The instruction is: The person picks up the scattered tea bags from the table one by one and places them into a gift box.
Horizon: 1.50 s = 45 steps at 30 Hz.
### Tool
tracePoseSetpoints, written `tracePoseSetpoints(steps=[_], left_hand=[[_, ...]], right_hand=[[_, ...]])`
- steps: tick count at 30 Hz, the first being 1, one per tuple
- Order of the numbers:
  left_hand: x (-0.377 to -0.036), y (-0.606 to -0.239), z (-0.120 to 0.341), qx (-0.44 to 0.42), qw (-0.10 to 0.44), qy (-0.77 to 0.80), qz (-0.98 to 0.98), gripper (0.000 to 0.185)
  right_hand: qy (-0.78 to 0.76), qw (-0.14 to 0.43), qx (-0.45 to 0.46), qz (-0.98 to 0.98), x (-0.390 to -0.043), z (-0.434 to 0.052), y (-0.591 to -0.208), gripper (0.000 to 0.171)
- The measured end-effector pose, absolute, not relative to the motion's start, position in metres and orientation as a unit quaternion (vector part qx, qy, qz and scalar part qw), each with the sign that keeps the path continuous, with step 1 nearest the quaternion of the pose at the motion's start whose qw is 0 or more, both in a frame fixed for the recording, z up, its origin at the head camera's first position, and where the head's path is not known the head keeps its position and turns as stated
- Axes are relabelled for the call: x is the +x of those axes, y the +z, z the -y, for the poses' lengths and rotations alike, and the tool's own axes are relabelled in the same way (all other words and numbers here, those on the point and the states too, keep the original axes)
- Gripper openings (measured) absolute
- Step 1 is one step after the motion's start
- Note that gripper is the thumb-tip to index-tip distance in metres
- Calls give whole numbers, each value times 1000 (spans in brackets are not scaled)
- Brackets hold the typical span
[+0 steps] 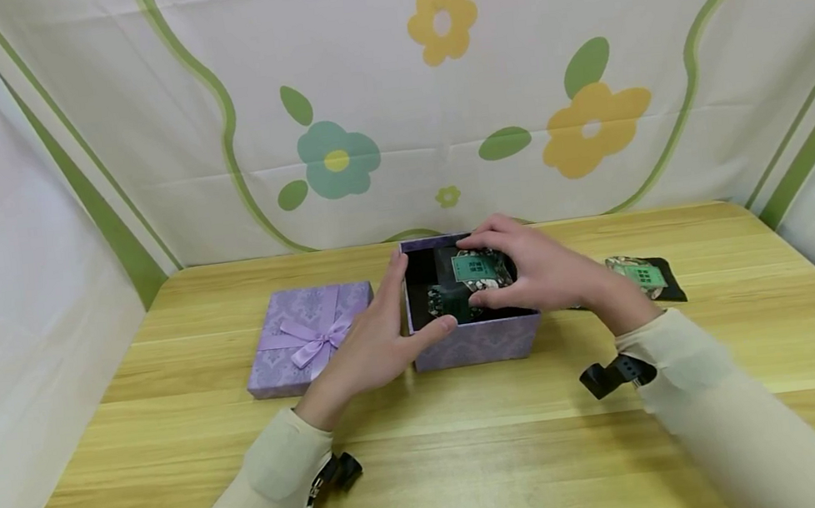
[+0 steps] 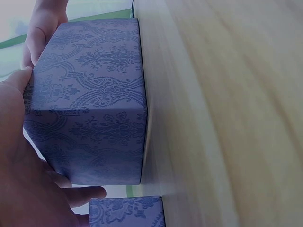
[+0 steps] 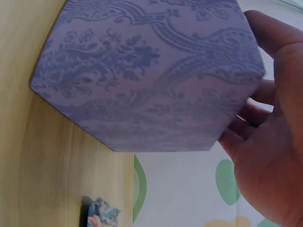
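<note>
A purple damask-patterned gift box [image 1: 478, 342] stands lidless on the table. My left hand [image 1: 385, 323] rests against its left side, fingers extended along the wall and thumb at the front rim. Over the opening, my right hand [image 1: 533, 265] holds a black packet [image 1: 480, 267] with a green label and floral print, thumb at its near edge and fingers at the far edge. Beneath, a dark green patterned surface [image 1: 445, 302] shows inside the box. From the right wrist view, the box wall [image 3: 151, 85] hides the packet and most of the fingertips.
Left of the box lies its purple lid [image 1: 286, 318] with a lilac ribbon bow [image 1: 312, 340]. Another black packet [image 1: 644, 276] with a green label lies on the table to the right, partly behind the right wrist. A white flowered cloth [image 1: 398, 104] hangs behind the wooden table [image 1: 447, 467].
</note>
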<state>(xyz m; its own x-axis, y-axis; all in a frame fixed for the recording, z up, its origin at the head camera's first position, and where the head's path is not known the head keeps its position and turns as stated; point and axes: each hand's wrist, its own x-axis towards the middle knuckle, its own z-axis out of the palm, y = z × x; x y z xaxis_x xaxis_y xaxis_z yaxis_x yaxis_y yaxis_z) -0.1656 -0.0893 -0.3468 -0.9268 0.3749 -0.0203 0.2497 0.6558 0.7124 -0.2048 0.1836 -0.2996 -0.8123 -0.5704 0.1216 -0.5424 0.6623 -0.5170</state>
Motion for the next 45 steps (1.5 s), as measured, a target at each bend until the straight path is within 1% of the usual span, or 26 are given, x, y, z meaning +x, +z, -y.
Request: tracePoseSetpoints(steps=[11,19,27,32,35,38,45], left_hand=[[-166,-346,90,180,84,381,-903,110],[-166,-346,90,179,84,379,-904,109],[-166,-346,90,181,82,379,-904,109],[-166,-345,90,183,85,381,-902,108],[-166,-346,91,185,85,382,-901,108],[-166,-346,91,185,84,382,-902,109],[-166,-346,90,188,78,378,-903,109]], right_hand=[[-246,34,-322,-914,-208,-174,-306,76],[-218,52,-320,-920,-208,-170,-308,76],[-184,46,-329,-925,-209,-167,-310,73],[-184,47,-325,-927,-209,-167,-309,76],[-197,47,-325,-924,-208,-168,-310,77],[-236,45,-325,-915,-208,-171,-312,75],[-313,13,-305,-899,-205,-186,-314,70]])
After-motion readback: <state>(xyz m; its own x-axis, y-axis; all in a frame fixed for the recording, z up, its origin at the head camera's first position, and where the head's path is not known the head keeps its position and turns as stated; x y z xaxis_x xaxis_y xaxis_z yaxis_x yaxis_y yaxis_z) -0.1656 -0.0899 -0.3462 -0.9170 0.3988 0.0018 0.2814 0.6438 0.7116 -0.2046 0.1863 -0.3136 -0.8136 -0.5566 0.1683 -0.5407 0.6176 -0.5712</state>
